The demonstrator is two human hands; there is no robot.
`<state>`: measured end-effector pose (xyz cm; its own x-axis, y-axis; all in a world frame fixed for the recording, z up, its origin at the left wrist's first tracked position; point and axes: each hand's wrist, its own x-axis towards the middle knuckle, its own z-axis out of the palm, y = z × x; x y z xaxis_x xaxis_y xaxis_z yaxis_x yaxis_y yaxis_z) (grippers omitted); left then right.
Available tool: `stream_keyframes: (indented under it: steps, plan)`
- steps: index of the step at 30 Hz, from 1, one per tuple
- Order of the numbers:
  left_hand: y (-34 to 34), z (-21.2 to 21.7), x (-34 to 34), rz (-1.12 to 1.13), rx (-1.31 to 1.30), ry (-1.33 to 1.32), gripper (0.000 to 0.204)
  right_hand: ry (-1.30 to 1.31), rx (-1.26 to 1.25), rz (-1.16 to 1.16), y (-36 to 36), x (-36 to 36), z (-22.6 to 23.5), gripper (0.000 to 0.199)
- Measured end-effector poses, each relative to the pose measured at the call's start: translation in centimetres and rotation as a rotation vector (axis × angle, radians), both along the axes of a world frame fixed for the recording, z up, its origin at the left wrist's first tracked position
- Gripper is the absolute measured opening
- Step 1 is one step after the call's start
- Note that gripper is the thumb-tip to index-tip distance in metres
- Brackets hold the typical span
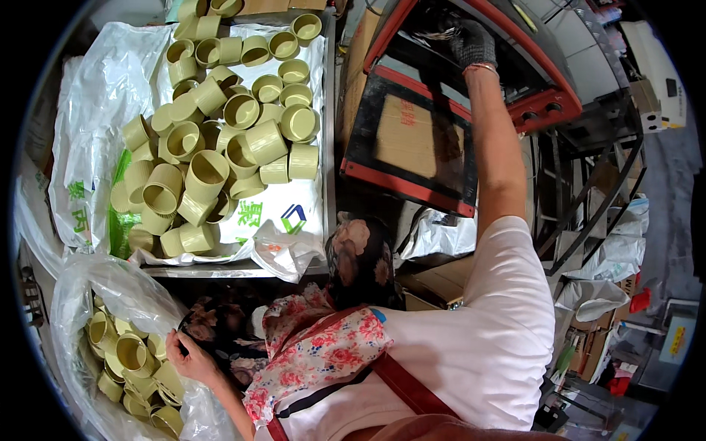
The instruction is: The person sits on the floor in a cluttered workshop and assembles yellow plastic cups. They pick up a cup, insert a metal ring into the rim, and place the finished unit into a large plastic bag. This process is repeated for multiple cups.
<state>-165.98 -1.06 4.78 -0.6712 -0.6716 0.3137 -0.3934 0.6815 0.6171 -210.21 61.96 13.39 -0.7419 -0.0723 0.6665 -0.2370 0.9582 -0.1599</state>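
My right hand [473, 44], in a dark grey knit glove, reaches inside a red toaster oven [540, 106]. Its fingers are lost in the dark interior, so I cannot tell whether they hold anything. The oven's door [412, 136] hangs down, with a piece of brown cardboard on its glass. Low on the left, my bare left hand [190, 356] has its fingers curled on the edge of a clear plastic bag [110, 287]. Inside that bag lie several olive-green plastic cups [134, 356]. More short, round cups [207, 176] of the same colour are heaped on the table.
White printed plastic sheeting [103, 132] covers the table [330, 147] under the cups. A black metal rack [599, 169] stands right of the oven. White bags [614, 253] and cardboard crowd the right side. Below the oven door lies a silvery-white bag [441, 234].
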Motion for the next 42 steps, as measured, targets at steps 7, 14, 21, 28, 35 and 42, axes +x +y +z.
stream_keyframes:
  steps: [7,14,21,28,35,42]
  plan:
    - [-1.1,-0.7,1.4,-0.059,-0.033,0.031,0.013,-0.325,0.193,-0.338,-2.7,0.2,-0.4,0.025]
    - [-0.3,0.0,0.4,-0.050,-0.010,-0.002,0.012,-0.527,0.537,-0.615,4.8,-3.4,-3.3,0.027]
    - [-0.4,-0.2,0.9,-0.001,0.032,0.032,0.012,-0.490,0.395,-0.548,2.0,1.6,0.8,0.030]
    - [-0.4,0.0,0.3,-0.077,-0.036,-0.002,0.011,-0.585,0.525,-0.241,4.8,0.6,-2.9,0.033]
    - [-0.3,-0.1,0.5,-0.053,-0.013,0.012,0.010,-0.663,0.361,-0.175,4.1,0.9,-2.7,0.036]
    - [-1.1,-0.9,1.2,-0.047,-0.019,0.007,0.012,-0.551,0.368,-0.448,2.5,4.1,1.3,0.034]
